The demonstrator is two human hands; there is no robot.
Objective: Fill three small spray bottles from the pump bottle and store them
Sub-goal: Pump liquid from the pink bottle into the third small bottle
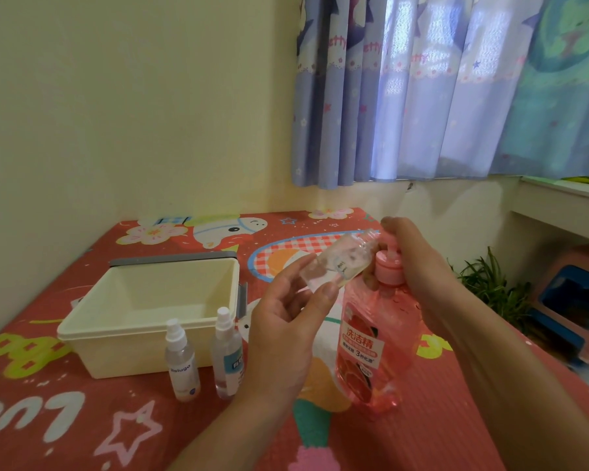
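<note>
The fingers (296, 271) and thumb of the left hand (283, 321) pinch a small clear bottle (340, 263), tilted with its neck up by the pump. Whether neck and spout touch cannot be told. The right hand (412, 263) curls over the head of the pink pump bottle (374, 351), hiding the spout. The pump bottle stands on the bench (456, 419). To its left, a capped spray bottle (181, 362) and a second spray bottle (228, 355), partly behind the left hand, stand just before a cream box (126, 355).
</note>
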